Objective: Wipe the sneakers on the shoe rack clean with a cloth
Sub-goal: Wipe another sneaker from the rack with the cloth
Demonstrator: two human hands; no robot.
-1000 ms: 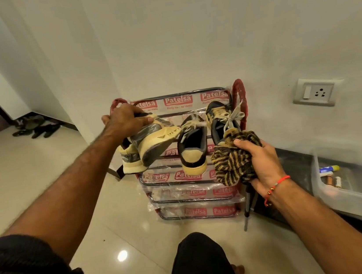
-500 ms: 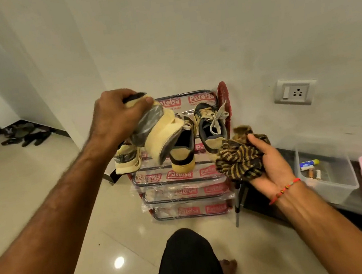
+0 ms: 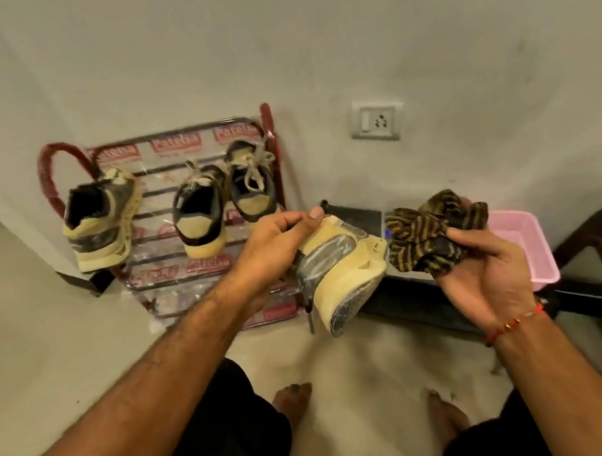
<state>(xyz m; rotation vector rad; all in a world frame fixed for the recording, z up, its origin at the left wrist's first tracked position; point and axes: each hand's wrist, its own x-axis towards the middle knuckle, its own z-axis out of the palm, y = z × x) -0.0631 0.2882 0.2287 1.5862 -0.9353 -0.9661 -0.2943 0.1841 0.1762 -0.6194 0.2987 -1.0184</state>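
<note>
We hold a cream and grey suede sneaker [image 3: 338, 265] off the rack, our left hand [image 3: 275, 246] gripping its collar with fingers curled, sole tilted down. Just beside its toe, our right hand [image 3: 489, 272] clutches a bunched brown-and-yellow striped cloth [image 3: 426, 234]. Beyond the left hand, three more sneakers sit on the red-framed wire shoe rack [image 3: 266, 125]. Wiping seems about to begin; next, the cloth must press onto the suede.
</note>
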